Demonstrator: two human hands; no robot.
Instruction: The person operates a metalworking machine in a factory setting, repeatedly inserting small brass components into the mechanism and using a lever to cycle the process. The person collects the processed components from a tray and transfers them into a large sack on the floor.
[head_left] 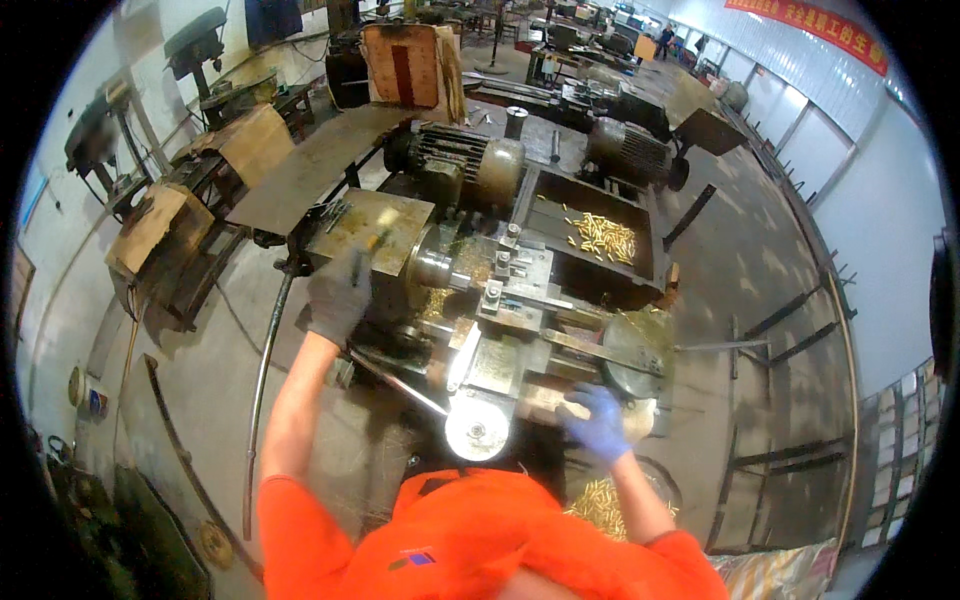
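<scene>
2 hands in view, both gloved. Left hand [342, 297], 1 dark grey glove: closed on 1 brush [383, 226], bristle end up and pale yellow. Brush is over the flat top of the metal box [402, 248] at the machine's left end, just left of the chuck [431, 268]. Can't tell if bristles touch the box.

Right hand [597, 420], 1 blue glove: at the right end of 1 pale block [543, 401], fingers partly bent. Can't tell if it's gripping or just resting there.

Machine: 1 chuck, 1 round silver handwheel [477, 428] at the front, between the two forearms. 2 motors behind: left motor [465, 160], right motor [628, 150].

Brass pieces in 2 spots: 1 heap [605, 238] in 1 dark metal tray [532, 190] behind the slide, 1 pile [603, 505] low down by the right forearm. Too many and too small for an exact count.

Left side: 2 drill stands, near one [95, 135] and far one [198, 48]; 1 bucket [91, 397] on the floor. Top right: 1 red banner [815, 28].
</scene>
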